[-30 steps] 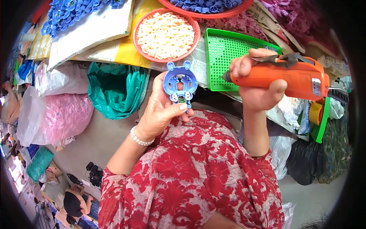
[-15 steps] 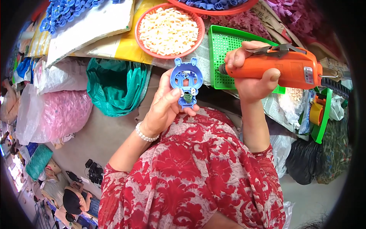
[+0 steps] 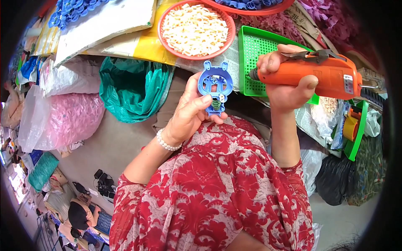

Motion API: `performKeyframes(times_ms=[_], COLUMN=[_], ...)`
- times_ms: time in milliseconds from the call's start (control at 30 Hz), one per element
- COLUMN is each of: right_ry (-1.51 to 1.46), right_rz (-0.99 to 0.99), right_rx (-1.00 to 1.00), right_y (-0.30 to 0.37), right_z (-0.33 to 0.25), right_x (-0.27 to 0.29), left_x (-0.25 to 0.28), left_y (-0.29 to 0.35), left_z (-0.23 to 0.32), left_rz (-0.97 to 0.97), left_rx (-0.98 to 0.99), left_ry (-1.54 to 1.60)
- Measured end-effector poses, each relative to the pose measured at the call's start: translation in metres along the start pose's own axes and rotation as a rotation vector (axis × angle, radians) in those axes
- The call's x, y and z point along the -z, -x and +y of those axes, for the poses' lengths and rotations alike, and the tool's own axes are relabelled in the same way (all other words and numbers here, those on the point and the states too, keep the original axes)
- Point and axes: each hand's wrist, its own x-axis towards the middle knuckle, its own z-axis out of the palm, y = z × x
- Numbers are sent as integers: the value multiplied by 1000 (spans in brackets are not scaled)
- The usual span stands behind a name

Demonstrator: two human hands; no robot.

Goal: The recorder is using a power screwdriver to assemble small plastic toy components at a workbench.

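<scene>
Between the thumb and fingers of my left hand (image 3: pixel 188 109) is a blue plastic toy shell (image 3: pixel 215 79), its hollow inner side facing up. It has a round head part with two small ears and a narrower body below, where a green coiled piece (image 3: pixel 215 104) and small white bits sit. My right hand (image 3: pixel 284 83) is wrapped round an orange electric screwdriver (image 3: pixel 318 75), held level with its dark tip pointing left toward the shell. A gap separates the tip from the shell. Over the perforated green tray (image 3: pixel 251 58) hovers the tool's front end.
A red basket of small cream-coloured pieces (image 3: pixel 197 31) stands ahead, beside a white board (image 3: pixel 104 25) with blue parts. An open teal sack (image 3: pixel 130 92) and a pink-filled bag (image 3: pixel 75 121) are at left. Right, a green bin (image 3: pixel 356 134) holds tape; a black bag (image 3: pixel 333 178) lies below.
The whole view has shifted slightly, so hands, basket and tray appear further right. Both hands keep the same grip on shell and screwdriver.
</scene>
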Motion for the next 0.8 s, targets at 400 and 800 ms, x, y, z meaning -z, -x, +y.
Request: performKeyframes(times_ms=[400,800], right_ry=[-129,-125], right_rz=[-145,-131], right_rx=[130,111], right_y=[-4,0], right_z=[-18,-21], right_x=[11,10], left_x=[4,2], left_y=[-6,-3], left_z=[-1,-5], left_rz=[-10,-46], left_rx=[149,125], left_ry=[107,54])
